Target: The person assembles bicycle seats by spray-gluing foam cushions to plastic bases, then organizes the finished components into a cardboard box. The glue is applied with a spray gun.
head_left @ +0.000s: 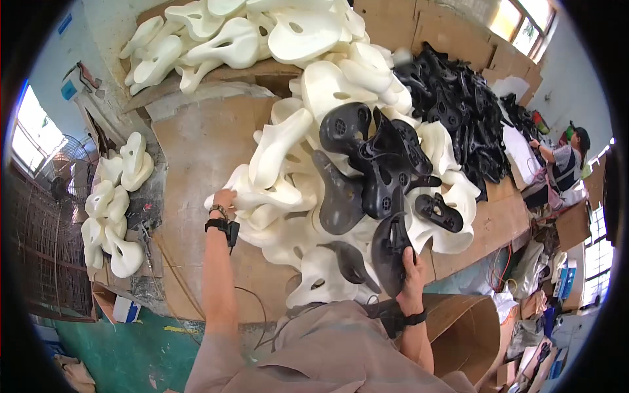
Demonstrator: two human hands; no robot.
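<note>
My right hand (411,281) is closed round the edge of a black plastic bicycle saddle shell (391,252), held upright close to my body. At the left side of the pile, my left hand (224,200) has its fingers wrapped over the narrow end of a cream foam saddle pad (262,194). More foam pads (282,147) are heaped in front of me. Several black shells (377,160) lie on top of that heap, and one smaller shell (439,212) rests at its right. A dark shell (354,262) leans on a pad near my waist.
Cardboard (203,144) covers the worktable. A second heap of cream pads (236,42) stands at the back, and a large black shell pile (452,105) at the far right. More pads (114,219) lie left. A person (563,164) sits beyond the table; a cardboard drum (465,327) stands at my right.
</note>
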